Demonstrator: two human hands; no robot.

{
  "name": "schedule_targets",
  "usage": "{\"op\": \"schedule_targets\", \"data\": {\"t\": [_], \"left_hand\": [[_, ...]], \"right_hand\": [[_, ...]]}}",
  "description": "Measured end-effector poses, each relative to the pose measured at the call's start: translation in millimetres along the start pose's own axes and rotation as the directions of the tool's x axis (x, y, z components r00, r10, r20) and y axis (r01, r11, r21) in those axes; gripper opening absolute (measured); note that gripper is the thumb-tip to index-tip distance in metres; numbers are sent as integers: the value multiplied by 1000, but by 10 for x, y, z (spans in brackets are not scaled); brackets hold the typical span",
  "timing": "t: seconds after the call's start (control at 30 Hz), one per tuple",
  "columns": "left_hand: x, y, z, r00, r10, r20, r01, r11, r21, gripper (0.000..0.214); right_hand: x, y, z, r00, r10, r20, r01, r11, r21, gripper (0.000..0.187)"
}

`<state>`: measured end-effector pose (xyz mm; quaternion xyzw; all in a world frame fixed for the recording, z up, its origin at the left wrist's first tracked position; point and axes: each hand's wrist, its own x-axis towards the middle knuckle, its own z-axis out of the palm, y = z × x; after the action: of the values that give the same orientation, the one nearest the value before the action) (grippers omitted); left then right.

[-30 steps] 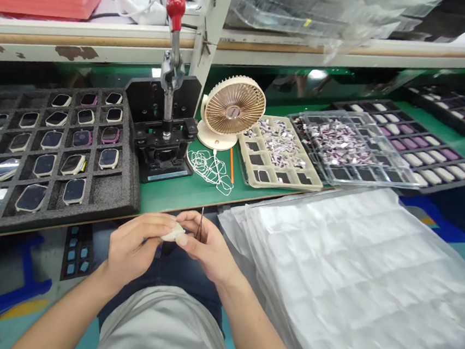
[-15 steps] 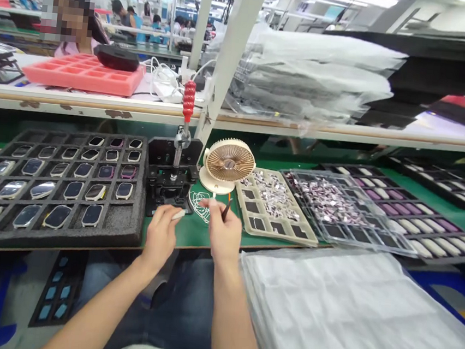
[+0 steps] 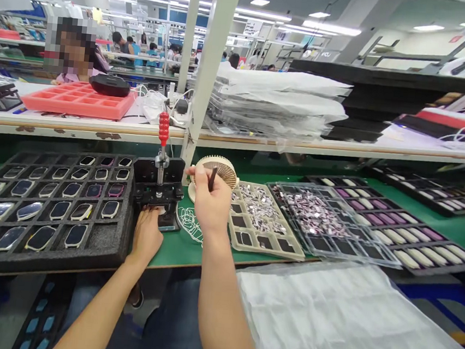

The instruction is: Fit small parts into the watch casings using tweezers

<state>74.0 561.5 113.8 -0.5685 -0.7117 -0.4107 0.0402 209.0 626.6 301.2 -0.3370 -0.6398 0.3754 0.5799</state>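
Observation:
My left hand (image 3: 148, 236) reaches into the base of a black toggle press (image 3: 157, 189) with a red ribbed handle. Its fingers are closed on a small whitish piece (image 3: 161, 210), only partly visible at the fingertips. My right hand (image 3: 212, 203) is raised in front of the small cream fan (image 3: 225, 172). Wrapped in its fingers is a slim dark tool (image 3: 213, 178), whose exact kind I cannot make out. White cord (image 3: 189, 222) lies coiled on the green bench between the press and the fan.
Left of the press, a black foam tray (image 3: 101, 252) holds several watch cases. Rightward stand a cream parts tray (image 3: 232, 239), a clear tray of small pieces (image 3: 389, 258) and trays of pale and purple bars. A white-wrapped stack (image 3: 338, 316) lies front right. A person sits beyond the shelf (image 3: 76, 131).
My left hand has moved forward into the press with the whitish piece. My right hand has lifted with the dark tool, now overlapping the fan. The camera view has tilted up and turned rightward.

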Motion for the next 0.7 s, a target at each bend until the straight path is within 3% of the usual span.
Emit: {"op": "schedule_targets", "data": {"t": [0.1,0.2,0.33,0.47,0.53,0.6,0.7], "left_hand": [[11,-47,63,999,-36,-1,36,999,8,31],[38,-92,147,996,-80,-35,80,997,5,34],[64,-50,195,991,-96,-89,96,995,2,47],[77,63,209,988,-74,-132,77,997,13,48],[25,116,209,990,-63,-127,65,998,13,52],[-140,182,167,992,-71,-99,72,997,1,57],[-648,356,-66,996,-86,-6,85,994,-65,59]], "right_hand": [[320,-277,84,992,-121,43,125,986,-113,38],[671,-473,271,971,-209,117,231,948,-220,37],[1069,-568,539,946,-90,312,186,938,-294,42],[1302,-603,662,884,-7,468,59,993,-98,53],[1288,-597,643,873,-45,485,94,992,-78,54],[1141,-574,584,892,-118,436,194,972,-134,52],[681,-514,496,917,-293,271,342,927,-154,42]]}}
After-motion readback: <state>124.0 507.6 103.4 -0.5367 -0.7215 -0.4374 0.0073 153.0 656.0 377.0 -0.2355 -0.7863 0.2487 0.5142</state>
